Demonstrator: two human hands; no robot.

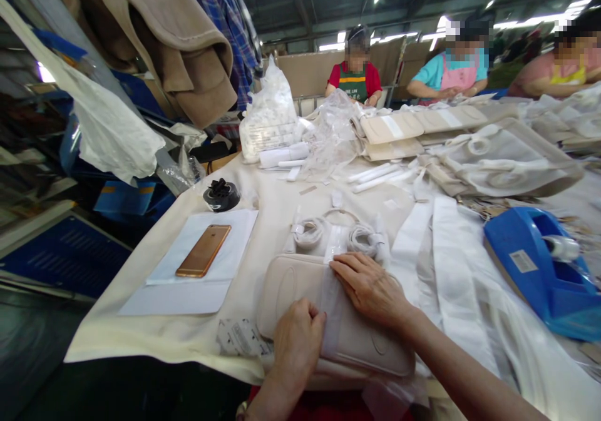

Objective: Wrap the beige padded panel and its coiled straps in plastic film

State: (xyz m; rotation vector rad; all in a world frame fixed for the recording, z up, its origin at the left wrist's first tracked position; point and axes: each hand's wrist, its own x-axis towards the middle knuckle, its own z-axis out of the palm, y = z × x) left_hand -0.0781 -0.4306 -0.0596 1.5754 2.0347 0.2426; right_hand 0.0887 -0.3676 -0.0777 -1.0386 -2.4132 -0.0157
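A beige, rounded flat bag [300, 277] lies at the front edge of the table before me. A translucent whitish strip [330, 302] runs across its middle. My left hand [298, 336] rests on the bag's near left part, fingers curled in beside the strip; what they pinch, if anything, is hidden. Stretched flat, my right hand [369, 286] presses on the far edge of the bag and the strip. Just beyond the bag are two coiled pale cords [307, 232] in clear wrapping. A printed packet [241, 337] lies by the bag's left corner.
A phone [204, 251] lies on white paper [188, 299] at left, near a black tape roll [220, 197]. A blue tape dispenser [521, 261] and white strips [451, 252] are at right. Beige bags [392, 127] are piled farther back. Several people work across the table.
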